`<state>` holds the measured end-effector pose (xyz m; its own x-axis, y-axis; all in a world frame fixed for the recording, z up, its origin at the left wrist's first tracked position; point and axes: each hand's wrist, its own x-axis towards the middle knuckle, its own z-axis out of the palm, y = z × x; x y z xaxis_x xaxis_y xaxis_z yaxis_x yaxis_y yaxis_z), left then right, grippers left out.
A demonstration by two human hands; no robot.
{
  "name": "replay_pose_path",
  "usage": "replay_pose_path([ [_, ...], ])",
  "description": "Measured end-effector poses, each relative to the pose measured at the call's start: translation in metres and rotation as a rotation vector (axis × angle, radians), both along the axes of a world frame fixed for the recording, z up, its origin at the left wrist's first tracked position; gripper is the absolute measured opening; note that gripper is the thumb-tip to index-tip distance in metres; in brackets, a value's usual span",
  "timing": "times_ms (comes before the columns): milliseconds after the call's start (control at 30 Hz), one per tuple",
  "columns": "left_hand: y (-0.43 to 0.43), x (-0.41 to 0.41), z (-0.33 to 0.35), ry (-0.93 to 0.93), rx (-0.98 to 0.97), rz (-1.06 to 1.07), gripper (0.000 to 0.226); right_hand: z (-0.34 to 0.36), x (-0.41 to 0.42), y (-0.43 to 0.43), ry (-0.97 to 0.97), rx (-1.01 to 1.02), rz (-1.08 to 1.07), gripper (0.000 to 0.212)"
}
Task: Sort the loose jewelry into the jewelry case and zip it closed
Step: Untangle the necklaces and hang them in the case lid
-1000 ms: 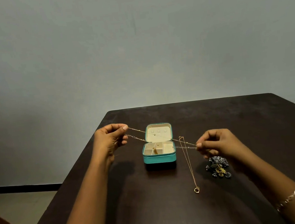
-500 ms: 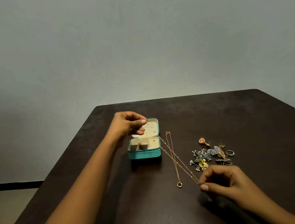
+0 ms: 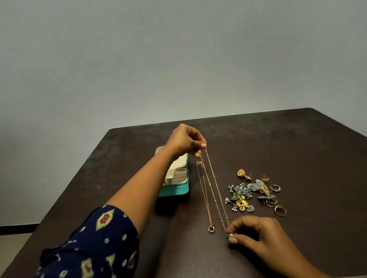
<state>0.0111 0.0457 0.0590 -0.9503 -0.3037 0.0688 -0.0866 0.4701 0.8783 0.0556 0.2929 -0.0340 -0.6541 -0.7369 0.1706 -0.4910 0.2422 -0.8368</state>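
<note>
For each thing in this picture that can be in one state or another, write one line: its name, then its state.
Jewelry case: lid open, unzipped, on the table.
Gold chain: stretched between both hands.
Pendant necklace: lying loose on the table.
Pile of earrings and rings: loose on the table, not in the case.
Left hand: fingers pinched on the chain's far end.
Right hand: fingers pinched on the chain's near end.
</note>
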Motion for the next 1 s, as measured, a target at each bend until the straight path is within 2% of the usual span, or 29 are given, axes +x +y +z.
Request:
replay_pose_path([
  [100, 0.003, -0.014, -0.008, -0.014, -0.026, -0.011, 0.015, -0.004, -0.004, 0.0, 0.111, -0.012, 0.016, 0.027],
  [233, 0.003, -0.029, -0.017, -0.054, -0.077, -0.003, 0.018, -0.007, -0.01, -0.005, 0.152, -0.04, 0.038, 0.005],
  [367, 0.001, -0.038, -0.021, -0.095, -0.167, -0.004, 0.003, -0.014, -0.019, -0.009, 0.224, -0.026, 0.051, 0.008],
  [700, -0.005, -0.061, -0.036, -0.199, -0.382, -0.052, 0.009, -0.023, -0.031, -0.02, 0.258, 0.031, 0.057, 0.021],
  [833, -0.006, -0.068, -0.045, -0.247, -0.458, -0.072, 0.009, -0.024, -0.033, -0.021, 0.248, 0.045, 0.064, 0.04],
  [933, -0.004, -0.072, -0.048, -0.285, -0.555, -0.069, 0.016, -0.024, -0.033, -0.021, 0.257, 0.052, 0.067, 0.026],
  [1000, -0.003, -0.073, -0.051, -0.291, -0.6, -0.071, 0.011, -0.023, -0.033, -0.021, 0.263, 0.055, 0.073, 0.027],
])
